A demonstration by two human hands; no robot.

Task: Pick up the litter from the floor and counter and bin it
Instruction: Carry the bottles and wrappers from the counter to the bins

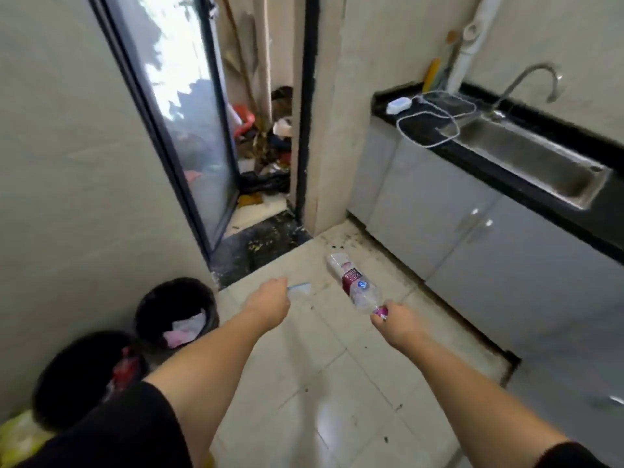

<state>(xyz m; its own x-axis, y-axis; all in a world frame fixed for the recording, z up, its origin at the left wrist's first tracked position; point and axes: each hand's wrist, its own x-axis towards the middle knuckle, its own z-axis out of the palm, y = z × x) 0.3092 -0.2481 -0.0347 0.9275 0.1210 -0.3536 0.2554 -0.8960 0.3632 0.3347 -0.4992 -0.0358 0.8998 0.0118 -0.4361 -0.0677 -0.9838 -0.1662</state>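
Litter in both fists: your right hand (393, 320) pinches a plastic bottle (354, 285) by its cap, your left hand (270, 298) pinches a wrapper (300, 289); that cap-only hold could slip before the bin (175, 309) at eight o'clock.

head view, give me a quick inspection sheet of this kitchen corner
surface: tiled floor, dark specks near the cabinets
job's things: clear plastic bottle; pale scrap; two black bins by the left wall
clutter: rubbish pile beyond the doorway
grippers: left hand pinches the scrap; right hand grips the bottle at its cap end
cables: white cable looped on the counter, reaching the sink
surroundings: faucet, grey cabinets, glass door
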